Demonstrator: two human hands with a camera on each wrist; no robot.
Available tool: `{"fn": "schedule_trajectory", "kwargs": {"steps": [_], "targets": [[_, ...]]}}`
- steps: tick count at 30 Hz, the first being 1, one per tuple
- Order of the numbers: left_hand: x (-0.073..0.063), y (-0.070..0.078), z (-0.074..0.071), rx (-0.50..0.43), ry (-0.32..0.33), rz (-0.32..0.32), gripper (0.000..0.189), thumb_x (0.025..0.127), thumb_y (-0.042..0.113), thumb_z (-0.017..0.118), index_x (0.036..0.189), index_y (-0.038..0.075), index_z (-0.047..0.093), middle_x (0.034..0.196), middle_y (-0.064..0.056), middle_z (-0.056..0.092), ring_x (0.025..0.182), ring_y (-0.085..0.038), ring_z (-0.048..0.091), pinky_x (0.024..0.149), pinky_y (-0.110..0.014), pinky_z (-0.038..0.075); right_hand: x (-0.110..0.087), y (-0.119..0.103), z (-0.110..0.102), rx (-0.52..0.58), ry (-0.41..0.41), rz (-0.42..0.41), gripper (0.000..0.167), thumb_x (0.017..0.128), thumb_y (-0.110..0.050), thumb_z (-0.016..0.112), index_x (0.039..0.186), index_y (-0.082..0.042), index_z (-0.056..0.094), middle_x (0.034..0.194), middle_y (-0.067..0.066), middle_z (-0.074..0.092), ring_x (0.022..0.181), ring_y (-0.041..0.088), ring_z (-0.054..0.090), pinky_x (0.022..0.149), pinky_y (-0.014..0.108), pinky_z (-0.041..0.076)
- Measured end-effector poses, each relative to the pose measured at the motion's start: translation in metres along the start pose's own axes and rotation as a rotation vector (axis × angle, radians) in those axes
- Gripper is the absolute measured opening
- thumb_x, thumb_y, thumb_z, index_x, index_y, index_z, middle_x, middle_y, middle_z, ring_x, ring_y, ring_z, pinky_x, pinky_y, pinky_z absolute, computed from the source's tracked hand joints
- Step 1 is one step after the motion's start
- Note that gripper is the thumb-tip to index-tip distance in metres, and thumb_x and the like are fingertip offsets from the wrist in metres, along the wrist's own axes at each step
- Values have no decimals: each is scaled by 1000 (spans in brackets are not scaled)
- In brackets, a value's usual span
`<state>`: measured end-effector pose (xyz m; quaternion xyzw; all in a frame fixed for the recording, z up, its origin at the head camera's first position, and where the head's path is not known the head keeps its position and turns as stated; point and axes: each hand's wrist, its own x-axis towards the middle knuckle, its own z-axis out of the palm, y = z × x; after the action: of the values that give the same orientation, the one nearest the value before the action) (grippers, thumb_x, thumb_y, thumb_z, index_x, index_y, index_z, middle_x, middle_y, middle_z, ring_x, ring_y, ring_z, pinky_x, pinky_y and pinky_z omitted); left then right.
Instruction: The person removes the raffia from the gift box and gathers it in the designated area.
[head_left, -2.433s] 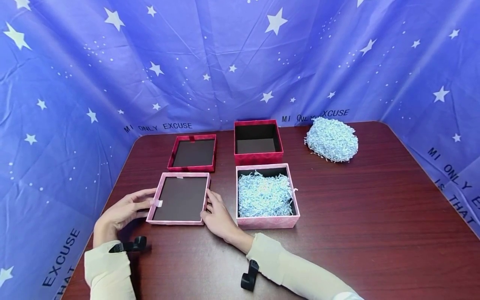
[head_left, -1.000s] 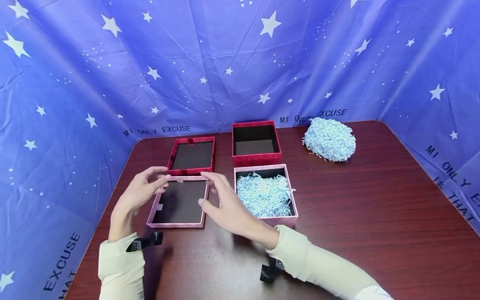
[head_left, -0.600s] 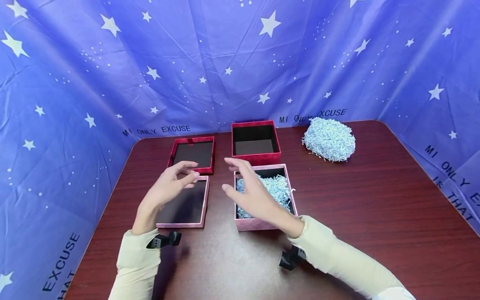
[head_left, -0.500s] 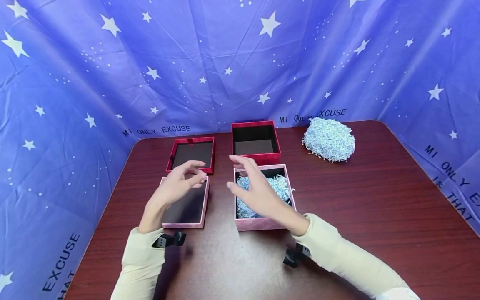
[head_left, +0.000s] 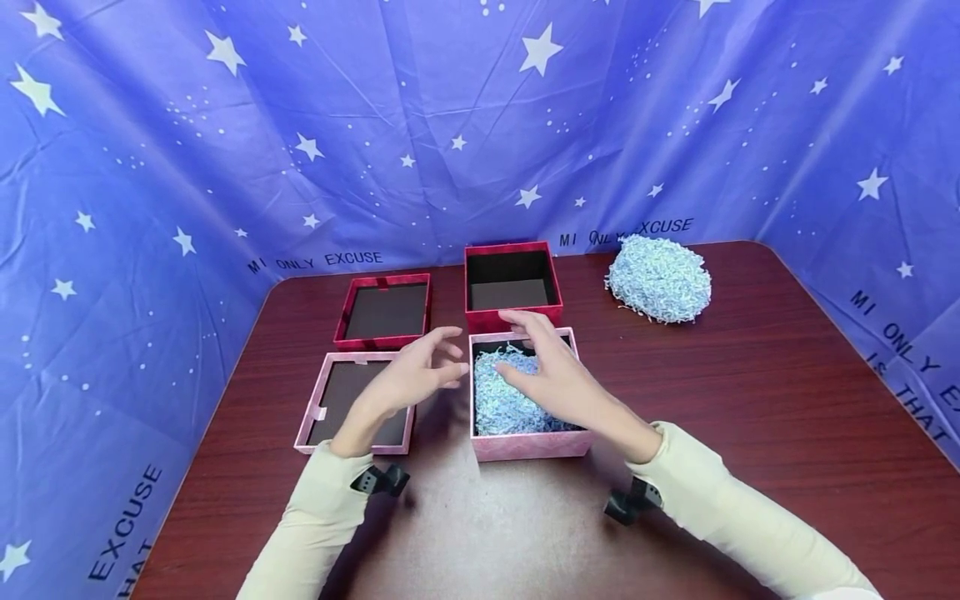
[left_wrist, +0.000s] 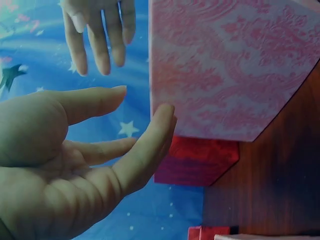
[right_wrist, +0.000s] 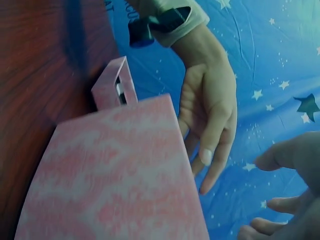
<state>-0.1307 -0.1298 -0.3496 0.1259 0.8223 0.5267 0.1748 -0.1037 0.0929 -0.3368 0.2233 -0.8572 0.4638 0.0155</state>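
In the head view a pink box (head_left: pixel 528 448) holds light blue shredded paper (head_left: pixel 498 404). My left hand (head_left: pixel 405 379) hovers between the pink lid (head_left: pixel 411 433) and the box, its relaxed fingertips close to the box's left side. Over the right part of the box hangs my right hand (head_left: pixel 562 379), fingers loosely bent and holding nothing; it hides some of the paper. The left wrist view shows the patterned box wall (left_wrist: pixel 230 65) beside my left fingers. In the right wrist view, both hands are seen past the pink box (right_wrist: pixel 115 170).
Behind the pink box stands a red box (head_left: pixel 513 318) with a dark inside. A red lid (head_left: pixel 382 342) lies inside up at the back left. At the back right sits a loose heap of light blue shredded paper (head_left: pixel 660 279). A starry blue curtain (head_left: pixel 420 100) surrounds the table.
Both hands have let go of the pink lid, lifted and moved right, toward and over the pink box. The lid stays on the table; boxes and paper have not moved.
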Motion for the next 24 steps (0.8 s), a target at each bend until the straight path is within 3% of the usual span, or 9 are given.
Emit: {"fn": "schedule_trajectory", "kwargs": {"steps": [5,8,11,15,24], "targets": [[5,0,8,-34,-31,-27,64,90,3,63,145,1,30,121,-24,49,92,-28,67,81,-42,58,-2,8,-10,-161,-101,33,73,85,-24,72,146,-9,34,143,14,37,129,30,42,105,53,40],[8,0,11,5,-30,-44,68,89,3,64,147,2,27,119,-23,49,85,-25,68,78,-43,58,-3,9,-15,-251,-179,83,81,82,-29,75,147,-8,32,143,16,36,127,31,43,105,52,41],[10,0,14,19,-37,-61,70,88,2,64,147,2,26,118,-23,49,82,-23,67,75,-40,59,-2,9,-18,-335,-263,140,85,82,-34,75,148,-8,29,144,18,34,128,33,42,105,53,40],[11,0,14,-32,-55,-88,68,89,-2,62,147,3,26,115,-23,48,86,-27,65,73,-41,59,0,8,-17,-435,-354,181,88,83,-40,73,150,-9,25,148,23,31,134,39,38,107,56,37],[12,1,11,-103,-101,-114,60,91,-2,59,141,6,28,113,-22,46,89,-32,65,78,-46,58,12,10,-9,-497,-565,318,105,82,-57,67,154,-7,9,155,26,17,138,44,30,112,58,28]]}}
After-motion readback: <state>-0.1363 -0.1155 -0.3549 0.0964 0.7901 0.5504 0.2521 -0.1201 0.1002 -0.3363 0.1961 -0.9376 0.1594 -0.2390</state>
